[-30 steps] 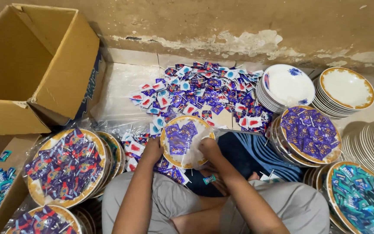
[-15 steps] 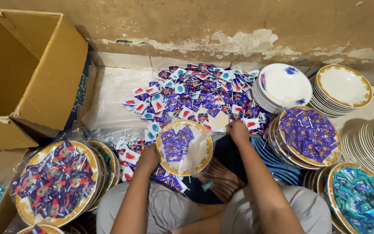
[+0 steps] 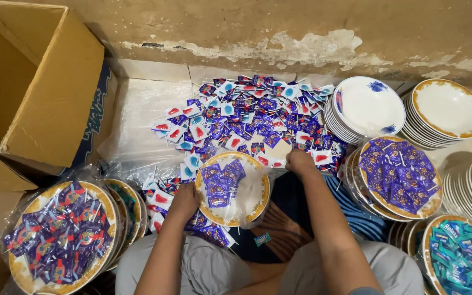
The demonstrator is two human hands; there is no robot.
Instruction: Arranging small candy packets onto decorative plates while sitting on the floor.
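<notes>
**Inspector A:** The gold-rimmed plate (image 3: 232, 188) sits in a clear plastic bag over the person's lap, tilted a little toward the camera. A cluster of purple sachets (image 3: 220, 183) covers its left half; the right half is bare. The left hand (image 3: 184, 201) grasps the plate's left edge through the plastic. The right hand (image 3: 300, 162) lies on the near edge of the sachet pile (image 3: 247, 117) on the floor; whether its grip is clenched on a sachet cannot be told, since the fingers are turned away.

**Inspector B:** Progress, by the look of it?

**Inspector A:** Judged partway. This plate reads as about half loaded. Finished work stands on both sides: a bagged plate of mixed sachets (image 3: 58, 237) at the left with more stacked behind it, a bagged plate of purple sachets (image 3: 399, 177) at the right, and one of teal sachets (image 3: 460, 262) at the lower right. Much is left: the loose pile is large, and stacks of empty plates (image 3: 367, 106) wait by the wall.

**Inspector B:** Limits of the view?

**Inspector A:** The cardboard box (image 3: 34, 87) is cut off at the left, its contents unseen. The plate stacks at the right edge run out of frame, so counts are unreliable. How the bag mouth stands on the lap plate is hard to make out.
</notes>
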